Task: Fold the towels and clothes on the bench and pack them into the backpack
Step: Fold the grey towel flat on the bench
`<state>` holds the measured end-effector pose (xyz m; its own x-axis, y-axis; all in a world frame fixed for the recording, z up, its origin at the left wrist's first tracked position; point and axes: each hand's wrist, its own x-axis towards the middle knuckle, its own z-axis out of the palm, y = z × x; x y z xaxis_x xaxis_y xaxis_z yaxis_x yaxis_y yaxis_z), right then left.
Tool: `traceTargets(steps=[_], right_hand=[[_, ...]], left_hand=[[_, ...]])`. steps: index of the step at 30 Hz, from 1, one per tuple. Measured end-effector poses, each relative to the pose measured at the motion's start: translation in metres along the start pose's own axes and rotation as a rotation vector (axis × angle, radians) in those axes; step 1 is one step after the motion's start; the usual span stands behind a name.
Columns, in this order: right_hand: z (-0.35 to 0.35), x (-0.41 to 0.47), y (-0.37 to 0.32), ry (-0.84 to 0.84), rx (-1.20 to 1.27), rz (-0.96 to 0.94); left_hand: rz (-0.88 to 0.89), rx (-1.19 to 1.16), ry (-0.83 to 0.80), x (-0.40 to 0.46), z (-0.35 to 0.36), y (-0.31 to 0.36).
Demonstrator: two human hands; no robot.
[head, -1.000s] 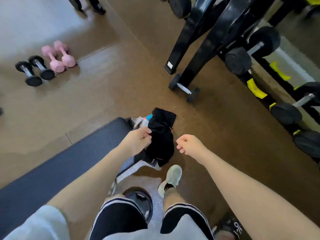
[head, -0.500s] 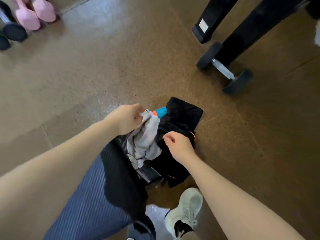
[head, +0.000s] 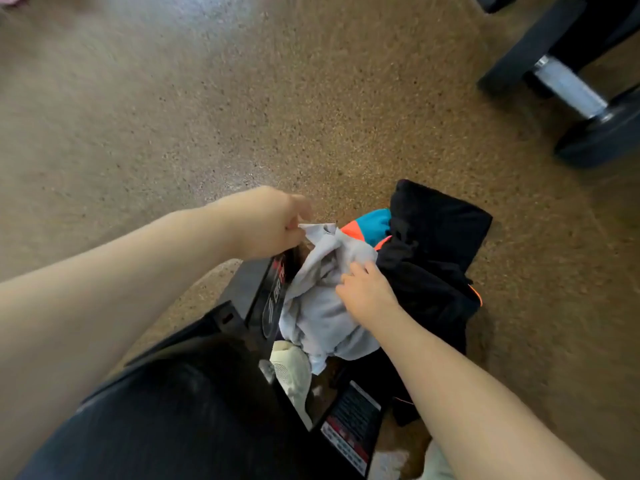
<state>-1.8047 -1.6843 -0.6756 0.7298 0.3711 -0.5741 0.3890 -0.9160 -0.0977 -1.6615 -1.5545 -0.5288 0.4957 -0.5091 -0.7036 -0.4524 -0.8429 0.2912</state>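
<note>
Head view, looking down over the near end of the bench (head: 180, 410). The left hand (head: 273, 226) pinches one edge of a pale grey garment (head: 318, 306) and holds it raised at the far side of the heap, probably so that the cloth hangs free and an edge can be found for folding. The right hand (head: 367, 292) lies on the same garment nearer the viewer, fingers curled into its folds where it meets a black garment (head: 436, 244); the hold looks like a gathering grip, though how firmly the fingers close cannot be told. Between the two cloths, at the far side, shows a teal and orange item (head: 372, 225) (whether clothing or towel is unclear). The heap sits at the bench's far end, over its frame (head: 273, 289), not spread on the pad, which suggests that sorting comes before any fold. A pale shoe (head: 292, 372) shows below the heap. A dumbbell (head: 571, 95) lies on the floor (head: 173, 116), far right, well apart. The backpack cannot be identified with certainty here.
</note>
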Motion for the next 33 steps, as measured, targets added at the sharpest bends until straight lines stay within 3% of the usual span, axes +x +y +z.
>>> traceTargets(steps=[3, 9, 13, 15, 19, 22, 30, 33], right_hand=[[-0.039, -0.020, 0.007, 0.124, 0.195, 0.019], [-0.171, -0.095, 0.041, 0.360, 0.961, 0.151], [-0.262, -0.155, 0.051, 0.253, 1.122, 0.114], [-0.304, -0.188, 0.048, 0.215, 1.221, 0.138], [-0.389, -0.254, 0.036, 0.319, 1.468, 0.222], [-0.436, -0.300, 0.031, 0.375, 1.649, 0.299], [-0.478, -0.401, 0.008, 0.220, 1.821, 0.356], [-0.473, -0.430, 0.008, 0.278, 1.398, 0.460]], left_hand=[[-0.035, -0.093, 0.025, -0.018, -0.002, 0.004], [-0.043, -0.339, 0.140, -0.082, -0.042, 0.035], [0.027, -0.678, 0.226, -0.134, -0.073, 0.071], [0.073, -0.717, 0.278, -0.161, -0.090, 0.088], [0.209, -0.681, 0.419, -0.217, -0.124, 0.119], [0.193, -0.803, 0.510, -0.260, -0.147, 0.146], [0.092, -1.054, 0.583, -0.359, -0.158, 0.232], [0.059, -1.127, 0.580, -0.397, -0.151, 0.255]])
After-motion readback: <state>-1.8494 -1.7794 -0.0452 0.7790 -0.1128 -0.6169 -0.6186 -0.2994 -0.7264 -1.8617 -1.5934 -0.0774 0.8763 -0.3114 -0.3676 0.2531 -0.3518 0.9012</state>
